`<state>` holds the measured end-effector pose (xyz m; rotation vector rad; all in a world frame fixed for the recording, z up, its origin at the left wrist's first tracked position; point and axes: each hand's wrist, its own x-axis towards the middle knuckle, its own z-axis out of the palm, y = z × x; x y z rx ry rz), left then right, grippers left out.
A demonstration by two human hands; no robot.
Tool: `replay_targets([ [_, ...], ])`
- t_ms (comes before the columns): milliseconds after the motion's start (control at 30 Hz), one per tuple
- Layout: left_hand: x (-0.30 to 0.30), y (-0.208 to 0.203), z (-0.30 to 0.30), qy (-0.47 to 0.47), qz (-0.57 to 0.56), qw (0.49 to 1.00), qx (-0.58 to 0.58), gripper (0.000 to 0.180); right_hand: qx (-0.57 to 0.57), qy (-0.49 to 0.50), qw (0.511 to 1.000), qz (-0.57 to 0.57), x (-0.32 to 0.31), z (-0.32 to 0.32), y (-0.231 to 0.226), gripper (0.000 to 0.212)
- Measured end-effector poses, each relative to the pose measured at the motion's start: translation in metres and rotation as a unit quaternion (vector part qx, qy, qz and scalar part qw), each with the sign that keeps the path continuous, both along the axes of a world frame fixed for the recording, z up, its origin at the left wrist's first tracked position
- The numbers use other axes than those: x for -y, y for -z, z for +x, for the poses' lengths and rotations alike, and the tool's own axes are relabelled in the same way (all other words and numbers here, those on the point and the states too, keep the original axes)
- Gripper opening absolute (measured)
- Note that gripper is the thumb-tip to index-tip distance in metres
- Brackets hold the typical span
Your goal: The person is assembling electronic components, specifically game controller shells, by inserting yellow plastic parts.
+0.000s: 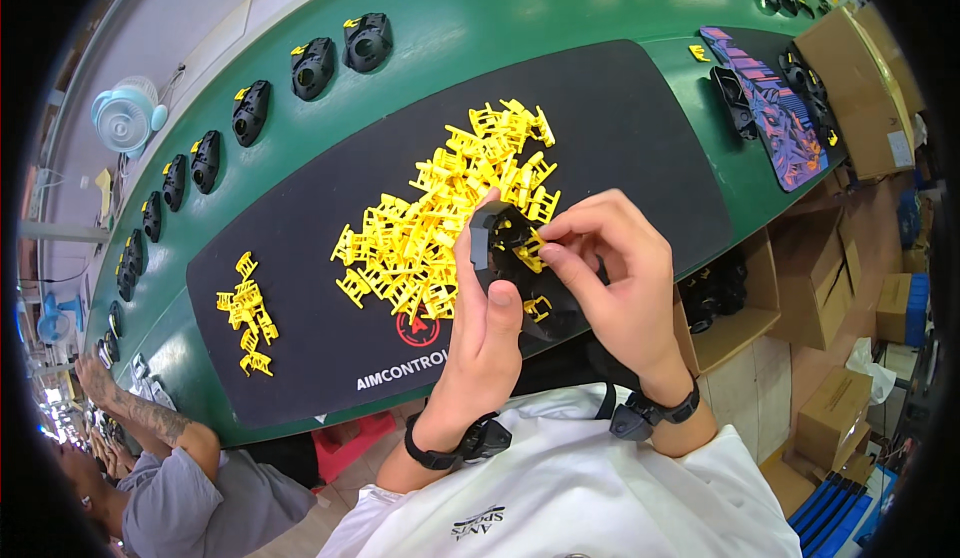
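My left hand [482, 343] is wrapped round a black plastic shell [508, 228], which looks like a computer mouse housing, and holds it over the dark mat. Thumb and forefinger of my right hand [630, 293] pinch a small yellow plastic clip [532, 255] against the open inside of the shell. My fingers partly hide how it sits there. Lower down, another bit of yellow [538, 308] shows against the black. Just beyond my hands lies a large heap of yellow clips [430, 208]. A smaller group of them [247, 308] lies on the mat to the left.
The black mat [640, 108] covers part of a green table [450, 18]. Several black shells [312, 66] with yellow bits line the far edge. A patterned mat [770, 108] lies at right. Cardboard boxes [850, 88] stand beyond; a co-worker [200, 488] sits at left.
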<state>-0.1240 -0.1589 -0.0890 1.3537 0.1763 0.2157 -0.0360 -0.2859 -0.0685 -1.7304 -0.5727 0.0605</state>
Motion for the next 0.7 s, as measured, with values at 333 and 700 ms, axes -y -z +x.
replay_targets([
  [333, -0.007, 0.003, -0.003, 0.08, -0.085, 0.992, -0.036, 0.085, -0.235, -0.137, 0.955, 0.119, 0.016, -0.001, 0.017, 0.023],
  [700, -0.009, -0.005, -0.046, -0.008, -0.356, 0.904, -0.237, 0.052, 0.331, -0.256, 0.907, -0.039, 0.051, -0.03, -0.004, 0.022],
])
